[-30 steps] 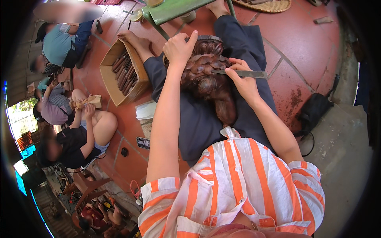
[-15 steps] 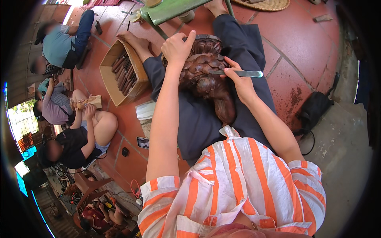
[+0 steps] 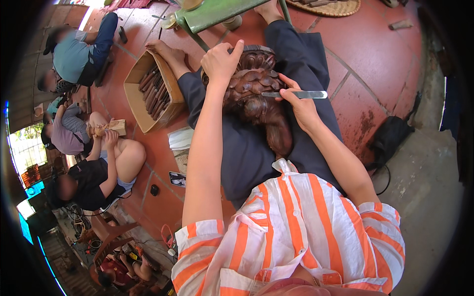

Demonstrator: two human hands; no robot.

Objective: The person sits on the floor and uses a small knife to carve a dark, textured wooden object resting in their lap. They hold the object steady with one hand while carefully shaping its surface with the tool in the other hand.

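Observation:
A dark brown wood carving (image 3: 254, 84), with overlapping scale-like relief and a rounded, leg-like lower part, rests between my thighs. My left hand (image 3: 220, 63) grips its far left edge, thumb raised and the other fingers curled, their tips partly hidden. At the carving's right side, my right hand (image 3: 300, 106) holds a slim, flat metal hand tool (image 3: 311, 94) between thumb and fingers. The tool lies nearly level across the hand. Its left tip is at the scaled surface; whether it touches cannot be made out.
Left of my leg stands a cardboard box (image 3: 132, 101) of wooden-handled tools (image 3: 154, 91). A green stool (image 3: 217, 16) is ahead, a woven tray (image 3: 330, 7) beyond it. A phone (image 3: 177, 179) lies on the tiles. A black bag (image 3: 391, 134) sits at right. Several people sit along the left.
The carving has turned slightly in my grip. The metal tool, still in my right hand, has shifted a little downward. My left hand keeps its hold.

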